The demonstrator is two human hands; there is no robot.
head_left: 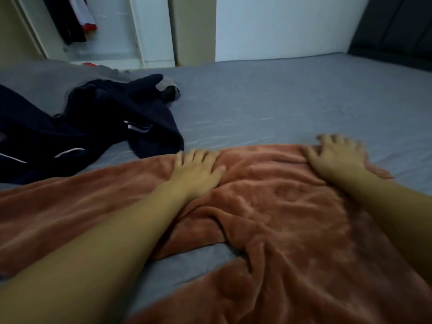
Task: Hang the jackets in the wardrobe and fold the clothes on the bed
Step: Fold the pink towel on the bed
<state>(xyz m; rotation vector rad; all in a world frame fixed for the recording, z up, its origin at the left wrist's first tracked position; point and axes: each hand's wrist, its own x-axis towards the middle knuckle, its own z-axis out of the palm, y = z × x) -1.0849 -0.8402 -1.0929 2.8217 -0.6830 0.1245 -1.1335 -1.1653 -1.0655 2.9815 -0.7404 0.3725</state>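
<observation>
My left hand (196, 170) and right hand (336, 155) press flat, fingers spread, holding nothing, smoothing the orange blanket (280, 206) beneath them for folding.

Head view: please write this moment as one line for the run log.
left hand: flat on orange garment | right hand: pressing its far edge | navy jacket: loose on bed | fold: unfinished

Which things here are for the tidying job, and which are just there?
For the job:
orange fleece garment, under the left hand and right hand
dark navy jacket
grey garment
wardrobe
bed

Just there:
white wall
dark headboard
</observation>
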